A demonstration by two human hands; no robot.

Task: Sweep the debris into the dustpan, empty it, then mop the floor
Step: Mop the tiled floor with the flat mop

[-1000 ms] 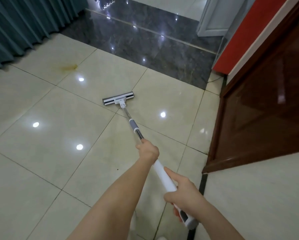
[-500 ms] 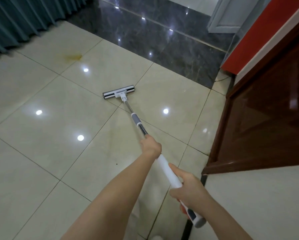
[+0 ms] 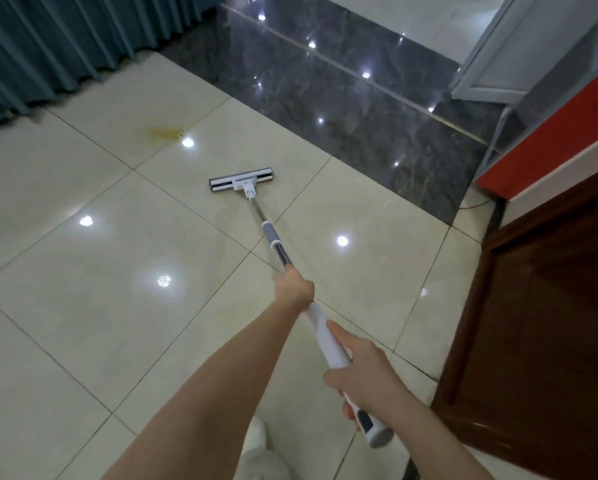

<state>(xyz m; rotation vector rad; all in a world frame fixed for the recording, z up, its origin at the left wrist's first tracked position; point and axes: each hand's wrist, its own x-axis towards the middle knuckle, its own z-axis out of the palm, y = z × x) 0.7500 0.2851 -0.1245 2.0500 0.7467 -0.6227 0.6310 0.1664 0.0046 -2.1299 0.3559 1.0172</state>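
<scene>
Mopping is under way: both hands hold the mop [image 3: 320, 336], its head down on the tiles far ahead of the fingers.

The left hand [image 3: 294, 286] is wrapped round the pole in front. The right hand [image 3: 365, 375] grips the white handle behind it, near the butt end, thumb laid along the top. The mop head [image 3: 242, 180] lies flat on the cream floor [image 3: 83, 341], just short of the dark tiles [image 3: 342, 98]. A yellowish stain [image 3: 164, 132] sits beyond the head and to its left. I'd judge the next stroke should steer out there with steady downward pressure. No dustpan or debris shows, so sweeping looks finished. The left fingertips are hidden behind the pole, and I can't tell whether the pad is wet.
</scene>
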